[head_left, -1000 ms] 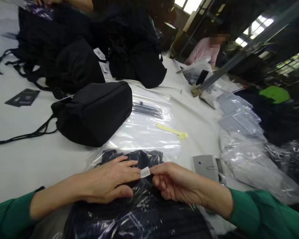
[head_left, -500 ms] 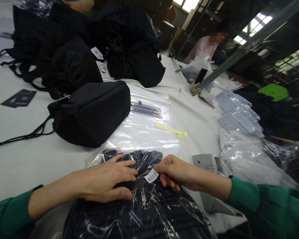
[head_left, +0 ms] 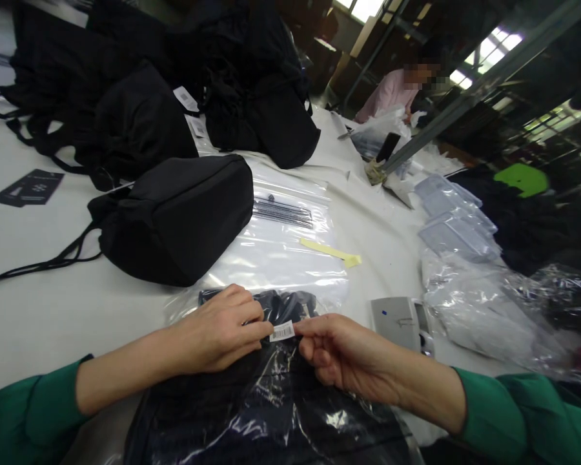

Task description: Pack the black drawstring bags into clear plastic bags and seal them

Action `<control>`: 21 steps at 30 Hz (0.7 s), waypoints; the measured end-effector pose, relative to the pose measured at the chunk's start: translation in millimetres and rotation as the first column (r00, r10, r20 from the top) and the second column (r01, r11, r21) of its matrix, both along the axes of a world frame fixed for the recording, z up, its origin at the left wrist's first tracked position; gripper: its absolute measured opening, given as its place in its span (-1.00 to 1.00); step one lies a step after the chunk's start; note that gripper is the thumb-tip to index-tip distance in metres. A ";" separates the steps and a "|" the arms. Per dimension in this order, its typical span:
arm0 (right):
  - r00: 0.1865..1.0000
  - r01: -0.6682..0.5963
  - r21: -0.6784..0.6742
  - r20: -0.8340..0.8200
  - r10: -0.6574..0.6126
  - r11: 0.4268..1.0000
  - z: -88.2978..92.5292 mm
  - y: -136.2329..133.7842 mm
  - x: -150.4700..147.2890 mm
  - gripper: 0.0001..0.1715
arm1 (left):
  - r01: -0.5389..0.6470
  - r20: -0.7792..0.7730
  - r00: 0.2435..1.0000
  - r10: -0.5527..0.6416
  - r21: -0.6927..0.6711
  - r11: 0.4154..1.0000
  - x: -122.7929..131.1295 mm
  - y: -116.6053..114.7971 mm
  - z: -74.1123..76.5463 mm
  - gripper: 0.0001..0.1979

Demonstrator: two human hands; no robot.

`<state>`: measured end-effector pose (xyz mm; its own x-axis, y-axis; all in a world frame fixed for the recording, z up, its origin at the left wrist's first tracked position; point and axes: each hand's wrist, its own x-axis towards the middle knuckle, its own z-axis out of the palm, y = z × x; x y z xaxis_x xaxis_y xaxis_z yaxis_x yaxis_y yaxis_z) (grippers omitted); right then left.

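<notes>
A dark folded item in a clear plastic bag (head_left: 266, 413) lies at the near edge of the table. Over its upper part is a small white barcode sticker (head_left: 282, 331). My right hand (head_left: 341, 352) pinches the sticker's right end between thumb and forefinger, its other fingers curled. At the left end, the curled fingers of my left hand (head_left: 223, 329) close on the sticker's edge, the thumb mostly hidden. A black drawstring bag (head_left: 179, 216) rests beyond my left hand, its cords trailing left. Under its right side lie flat clear plastic bags (head_left: 285, 252) with printed text.
More black bags (head_left: 261, 97) with white tags are heaped at the back. A black card (head_left: 28, 188) lies left, a yellow strip (head_left: 330, 250) in the middle. Right are a grey device (head_left: 399, 323), loose plastic (head_left: 465, 303) and a metal post (head_left: 484, 84). A person in pink (head_left: 387, 93) is behind.
My left hand has gone from lying spread on the bagged item to closing at the sticker's left end. The sticker has shifted slightly left and up and is now straighter, my right hand still pinching it.
</notes>
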<state>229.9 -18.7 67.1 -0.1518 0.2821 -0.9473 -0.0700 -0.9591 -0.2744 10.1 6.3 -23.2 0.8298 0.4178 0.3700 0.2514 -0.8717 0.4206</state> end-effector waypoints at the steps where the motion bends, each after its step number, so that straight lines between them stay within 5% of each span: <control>1: 1.000 0.008 -0.004 0.005 -0.008 1.000 -0.4 0.2 0.2 -0.58 | 0.027 -0.016 1.000 -0.026 0.037 0.999 2.8 2.2 0.6 -0.83; 8: 0.999 -0.029 -0.102 0.033 0.032 0.994 -3.1 4.7 3.0 -0.58 | 0.144 -0.064 0.989 -0.136 0.142 0.979 21.5 9.0 -6.6 -0.86; 12: 0.993 -0.105 -0.123 0.034 0.110 0.987 -5.6 9.9 5.4 -0.57 | 0.202 0.036 0.979 -0.199 -0.111 0.973 20.5 8.4 0.2 -0.78; 17: 0.970 -0.223 -0.084 0.082 0.229 0.971 -6.7 12.2 5.2 -0.60 | 0.327 0.107 0.945 -0.310 -0.380 0.865 13.7 8.0 9.3 -0.75; 21: 0.840 -0.510 -0.018 0.207 0.502 0.860 -11.0 12.7 2.6 -0.51 | 0.310 0.024 0.940 -0.340 -0.475 0.824 10.3 7.7 11.1 -0.64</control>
<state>232.5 -6.0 56.2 -0.0943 0.2520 -0.9631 0.4812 -0.8354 -0.2656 20.4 14.1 -12.1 0.9621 0.2300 0.1467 0.0259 -0.6124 0.7901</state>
